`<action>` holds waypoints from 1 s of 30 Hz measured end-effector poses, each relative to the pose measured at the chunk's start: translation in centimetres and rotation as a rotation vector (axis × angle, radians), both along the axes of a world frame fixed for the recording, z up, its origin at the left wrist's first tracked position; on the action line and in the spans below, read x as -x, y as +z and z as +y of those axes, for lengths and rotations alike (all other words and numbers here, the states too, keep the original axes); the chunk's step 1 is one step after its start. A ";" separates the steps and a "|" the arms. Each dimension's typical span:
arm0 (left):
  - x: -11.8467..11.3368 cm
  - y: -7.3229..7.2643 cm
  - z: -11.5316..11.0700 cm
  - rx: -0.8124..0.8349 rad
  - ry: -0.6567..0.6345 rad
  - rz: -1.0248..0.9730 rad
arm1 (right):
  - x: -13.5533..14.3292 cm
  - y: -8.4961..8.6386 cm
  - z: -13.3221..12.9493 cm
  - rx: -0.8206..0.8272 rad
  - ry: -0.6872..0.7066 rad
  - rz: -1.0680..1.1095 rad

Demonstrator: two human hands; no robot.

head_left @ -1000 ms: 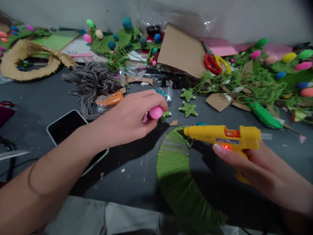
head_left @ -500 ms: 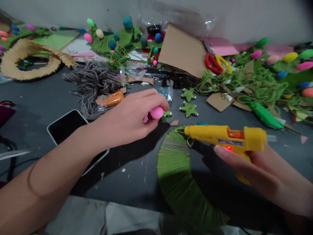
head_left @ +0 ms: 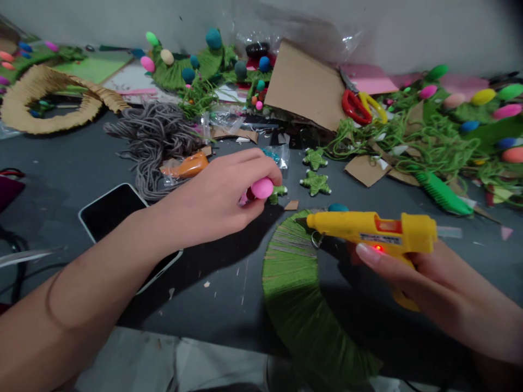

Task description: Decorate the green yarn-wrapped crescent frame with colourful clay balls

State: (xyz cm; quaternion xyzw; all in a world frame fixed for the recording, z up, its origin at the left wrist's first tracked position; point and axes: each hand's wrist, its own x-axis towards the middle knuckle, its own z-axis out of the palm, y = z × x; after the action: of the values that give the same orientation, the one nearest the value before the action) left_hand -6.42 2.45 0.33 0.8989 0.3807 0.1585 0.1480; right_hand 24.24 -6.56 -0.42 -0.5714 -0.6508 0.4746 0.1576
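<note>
My right hand (head_left: 425, 288) is wrapped round the handle of a yellow hot glue gun (head_left: 359, 224) with a lit red light. Its dark nozzle points left, at the upper end of a curved form wound in green yarn (head_left: 290, 277), which has a band of grey strands and a small metal ring (head_left: 316, 239). My left hand (head_left: 224, 196), closed, holds a pink ball (head_left: 262, 188); something dark red and pink beside the ball is partly hidden in the fingers. Two green yarn stars (head_left: 316, 182) lie beyond the form, and another (head_left: 278, 194) shows behind my left fingers.
A phone (head_left: 114, 209) lies under my left forearm. Grey yarn (head_left: 157, 141), an orange item in plastic (head_left: 190, 165), cardboard (head_left: 306, 87), red-and-yellow scissors (head_left: 362, 106), green yarn scraps (head_left: 433, 139) and a green comb-like tool (head_left: 447, 193) crowd the back. A blue-green ball (head_left: 338, 207) sits behind the glue gun.
The glue gun has shifted slightly left and down, its nozzle still at the top of the green form. My left hand and the pink ball stay nearly still.
</note>
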 end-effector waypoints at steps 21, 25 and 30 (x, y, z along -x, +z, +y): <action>0.0 0.0 -0.1 0.025 -0.006 -0.012 | 0.2 0.2 0.1 -0.019 0.021 -0.039; 0.0 0.1 -0.1 0.029 -0.002 -0.009 | 0.4 0.3 0.1 -0.033 0.028 -0.050; 0.1 0.0 0.0 0.029 0.005 -0.004 | 0.5 0.2 0.1 -0.004 0.013 -0.036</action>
State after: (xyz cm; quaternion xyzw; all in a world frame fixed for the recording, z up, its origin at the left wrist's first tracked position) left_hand -6.47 2.41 0.33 0.8954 0.3848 0.1552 0.1615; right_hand 23.78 -6.42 -0.20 -0.5752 -0.6583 0.4638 0.1439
